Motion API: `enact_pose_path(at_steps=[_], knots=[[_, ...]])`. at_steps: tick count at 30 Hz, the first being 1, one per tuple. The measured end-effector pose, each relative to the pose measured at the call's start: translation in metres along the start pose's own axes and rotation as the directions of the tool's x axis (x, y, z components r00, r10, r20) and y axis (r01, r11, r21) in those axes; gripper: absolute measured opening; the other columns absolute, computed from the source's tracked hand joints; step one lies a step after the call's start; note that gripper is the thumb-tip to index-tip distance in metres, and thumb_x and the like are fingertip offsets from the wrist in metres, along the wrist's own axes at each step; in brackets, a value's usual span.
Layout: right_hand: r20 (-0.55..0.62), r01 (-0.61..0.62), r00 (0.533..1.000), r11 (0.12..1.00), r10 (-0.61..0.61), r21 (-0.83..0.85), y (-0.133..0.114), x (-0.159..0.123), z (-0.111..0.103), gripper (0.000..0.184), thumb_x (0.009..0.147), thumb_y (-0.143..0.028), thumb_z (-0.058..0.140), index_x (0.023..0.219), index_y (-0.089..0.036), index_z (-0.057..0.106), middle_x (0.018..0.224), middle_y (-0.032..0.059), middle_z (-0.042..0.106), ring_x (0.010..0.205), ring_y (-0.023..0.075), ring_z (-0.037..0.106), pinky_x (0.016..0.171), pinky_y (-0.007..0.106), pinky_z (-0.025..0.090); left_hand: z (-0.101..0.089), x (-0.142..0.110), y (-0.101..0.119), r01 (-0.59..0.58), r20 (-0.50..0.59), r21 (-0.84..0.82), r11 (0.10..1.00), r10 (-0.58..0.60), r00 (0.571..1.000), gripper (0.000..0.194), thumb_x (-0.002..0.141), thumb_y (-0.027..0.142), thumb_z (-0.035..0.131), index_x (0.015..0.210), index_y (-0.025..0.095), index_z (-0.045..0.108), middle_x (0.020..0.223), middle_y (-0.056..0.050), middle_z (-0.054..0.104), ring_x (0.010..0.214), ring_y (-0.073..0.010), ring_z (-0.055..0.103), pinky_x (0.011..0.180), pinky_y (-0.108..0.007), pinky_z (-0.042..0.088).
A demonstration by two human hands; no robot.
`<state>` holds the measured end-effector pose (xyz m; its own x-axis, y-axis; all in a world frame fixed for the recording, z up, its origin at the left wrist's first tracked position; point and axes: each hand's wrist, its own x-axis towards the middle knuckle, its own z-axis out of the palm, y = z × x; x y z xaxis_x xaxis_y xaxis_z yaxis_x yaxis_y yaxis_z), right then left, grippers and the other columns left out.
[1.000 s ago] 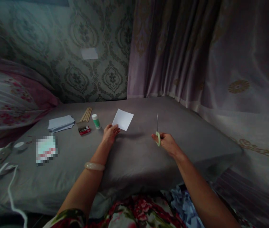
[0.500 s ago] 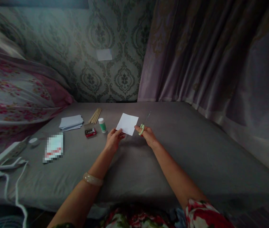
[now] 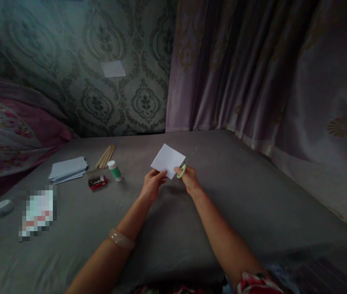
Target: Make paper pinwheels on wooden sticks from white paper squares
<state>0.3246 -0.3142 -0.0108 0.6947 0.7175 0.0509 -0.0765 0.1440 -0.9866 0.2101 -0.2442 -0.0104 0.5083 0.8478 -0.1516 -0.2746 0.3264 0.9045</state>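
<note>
The left hand [image 3: 154, 184] pinches the white paper [image 3: 167, 158] at its near edge, above the middle of the tabletop [image 3: 253, 192]. The right hand [image 3: 189, 179] grips the scissors [image 3: 183, 169] by their pale green handles, thumb beside the paper's right part. The paper lies just left of this hand; the blades' long axis slants toward the tabletop's far edge, leaning right, away from the sheet.

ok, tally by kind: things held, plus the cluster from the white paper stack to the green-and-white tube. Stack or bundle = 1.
White square paper: 1
Scissors with pale green handles: 1
Stack of white paper: 1
Bundle of thin wooden sticks: 1
Open red box: 1
Green-and-white capped tube: 1
Total: 6
</note>
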Motion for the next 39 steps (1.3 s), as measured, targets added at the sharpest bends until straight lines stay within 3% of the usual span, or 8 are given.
enact_pose_path(at_steps=[2, 5, 8, 12, 15, 21, 29, 39], knots=[[0.002, 0.007, 1.0, 0.997, -0.007, -0.071, -0.002, -0.001, -0.002, 0.04, 0.056, -0.052, 0.068, 0.054, -0.018, 0.047, 0.05, -0.0063, 0.041, 0.05, 0.0082, 0.034, 0.05, 0.024, 0.028, 0.001, 0.004, 0.002, -0.005, -0.054, -0.021, 1.0, 0.004, 0.999, 0.037, 0.043, 0.029, 0.086, 0.068, 0.012, 0.064, 0.064, -0.001, 0.062, 0.056, -0.0085, 0.056, 0.052, -0.019, 0.042], [0.035, 0.039, 0.999, 0.932, -0.028, -0.36, -0.009, -0.006, -0.007, 0.043, 0.065, -0.056, 0.063, 0.053, -0.018, 0.048, 0.051, -0.0051, 0.041, 0.053, 0.0096, 0.037, 0.054, 0.024, 0.028, -0.002, 0.009, 0.01, -0.03, -0.125, -0.084, 0.996, 0.019, 0.992, 0.036, 0.042, 0.03, 0.086, 0.059, 0.013, 0.058, 0.056, 0.001, 0.058, 0.055, -0.0074, 0.054, 0.052, -0.018, 0.04], [0.193, 0.064, 0.979, 0.816, 0.06, -0.575, -0.015, -0.016, -0.008, 0.047, 0.077, -0.059, 0.052, 0.054, -0.018, 0.048, 0.052, -0.0039, 0.042, 0.056, 0.0113, 0.042, 0.056, 0.025, 0.029, -0.009, 0.007, 0.02, -0.071, -0.163, -0.169, 0.983, 0.043, 0.986, 0.037, 0.042, 0.029, 0.086, 0.057, 0.013, 0.056, 0.055, 0.002, 0.057, 0.055, -0.0067, 0.054, 0.052, -0.017, 0.04], [0.476, 0.191, 0.865, 0.776, 0.156, -0.602, -0.017, -0.032, 0.001, 0.048, 0.084, -0.059, 0.044, 0.06, -0.018, 0.047, 0.058, -0.0024, 0.045, 0.058, 0.012, 0.043, 0.056, 0.024, 0.029, -0.019, -0.003, 0.031, -0.112, -0.211, -0.213, 0.971, 0.066, 0.975, 0.036, 0.042, 0.027, 0.086, 0.057, 0.013, 0.057, 0.056, 0.002, 0.057, 0.053, -0.0059, 0.053, 0.051, -0.017, 0.038], [0.614, 0.273, 0.77, 0.782, 0.17, -0.56, -0.015, -0.043, 0.01, 0.049, 0.087, -0.059, 0.039, 0.061, -0.019, 0.044, 0.061, -0.0018, 0.043, 0.059, 0.0119, 0.041, 0.055, 0.024, 0.03, -0.024, -0.009, 0.038, -0.139, -0.243, -0.228, 0.964, 0.082, 0.966, 0.036, 0.041, 0.026, 0.086, 0.056, 0.012, 0.057, 0.056, 0.002, 0.057, 0.053, -0.0059, 0.052, 0.05, -0.017, 0.038], [0.594, 0.325, 0.797, 0.75, 0.11, -0.576, -0.011, -0.055, 0.018, 0.044, 0.087, -0.058, 0.042, 0.067, -0.018, 0.046, 0.069, 0.0003, 0.046, 0.064, 0.0129, 0.044, 0.058, 0.025, 0.033, -0.024, -0.015, 0.043, -0.1, -0.25, -0.258, 0.961, 0.034, 0.968, 0.034, 0.044, 0.026, 0.085, 0.056, 0.012, 0.057, 0.056, 0.002, 0.057, 0.052, -0.0055, 0.051, 0.051, -0.017, 0.039], [0.598, 0.267, 0.782, 0.771, 0.177, -0.578, -0.013, -0.059, 0.021, 0.047, 0.086, -0.06, 0.043, 0.067, -0.018, 0.046, 0.068, -0.0001, 0.048, 0.06, 0.0115, 0.042, 0.055, 0.025, 0.031, -0.019, -0.022, 0.041, -0.077, -0.246, -0.245, 0.967, 0.015, 0.969, 0.032, 0.047, 0.026, 0.084, 0.064, 0.013, 0.06, 0.061, 0.002, 0.059, 0.054, -0.0067, 0.054, 0.056, -0.019, 0.044], [0.632, 0.239, 0.758, 0.831, 0.164, -0.502, -0.015, -0.06, 0.019, 0.05, 0.086, -0.064, 0.041, 0.067, -0.018, 0.045, 0.067, 0.0, 0.047, 0.062, 0.0122, 0.041, 0.055, 0.025, 0.031, -0.018, -0.025, 0.043, -0.088, -0.231, -0.195, 0.977, 0.041, 0.972, 0.03, 0.05, 0.028, 0.08, 0.07, 0.013, 0.063, 0.067, -0.001, 0.062, 0.058, -0.0101, 0.057, 0.059, -0.024, 0.047]])
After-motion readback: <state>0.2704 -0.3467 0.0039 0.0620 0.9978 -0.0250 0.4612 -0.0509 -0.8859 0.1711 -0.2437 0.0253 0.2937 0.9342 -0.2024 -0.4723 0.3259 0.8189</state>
